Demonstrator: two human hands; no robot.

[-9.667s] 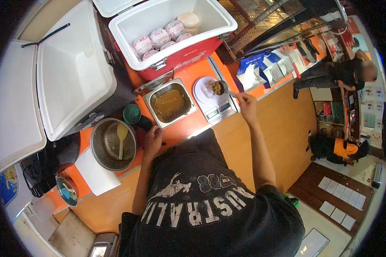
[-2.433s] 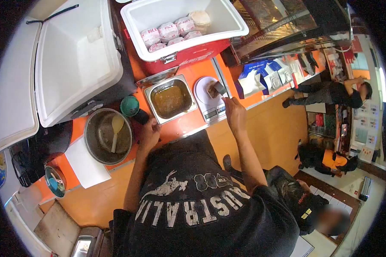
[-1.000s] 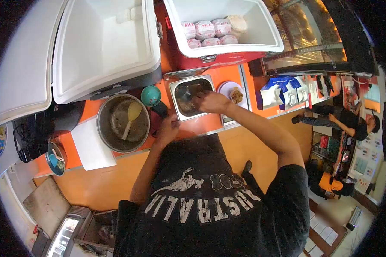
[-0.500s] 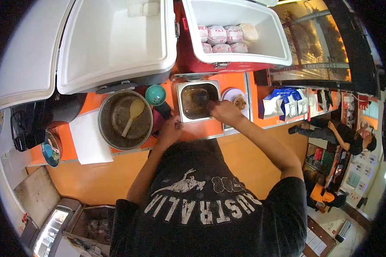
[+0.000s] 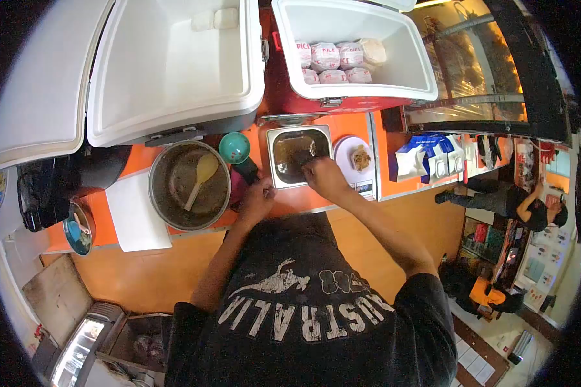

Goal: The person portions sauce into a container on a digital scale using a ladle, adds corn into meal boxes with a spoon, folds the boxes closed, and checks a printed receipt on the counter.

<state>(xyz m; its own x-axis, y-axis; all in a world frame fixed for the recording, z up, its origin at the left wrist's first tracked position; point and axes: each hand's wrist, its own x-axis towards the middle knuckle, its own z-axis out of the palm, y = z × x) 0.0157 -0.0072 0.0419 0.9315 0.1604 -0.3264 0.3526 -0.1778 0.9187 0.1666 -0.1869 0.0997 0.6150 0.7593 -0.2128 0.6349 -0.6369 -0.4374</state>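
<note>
My right hand (image 5: 328,179) is closed at the near right corner of a square metal pan (image 5: 272,161) with brown contents. Between its fingers and a small shiny piece inside the pan, what it holds is too dark to make out. Left of the pan, my left hand (image 5: 258,198) is curled with its fingers together, beside a black object (image 5: 246,169) on the counter; whatever it grips is hidden. Beyond that object sits a green bowl (image 5: 234,148). Right of the pan, a plate with brown food (image 5: 360,157) rests on a white scale (image 5: 366,188).
A large pot (image 5: 168,216) holds a wooden spoon (image 5: 205,169). Behind stand an open white cooler (image 5: 174,84) and a red cooler (image 5: 355,100) with wrapped rice packs (image 5: 325,57). White paper (image 5: 135,219) overhangs the counter edge. Another person (image 5: 516,200) is at the far right.
My right hand has drawn nearer and slightly left, by the pan's near edge. A shiny piece now shows in the pan. My left hand stays about where it was.
</note>
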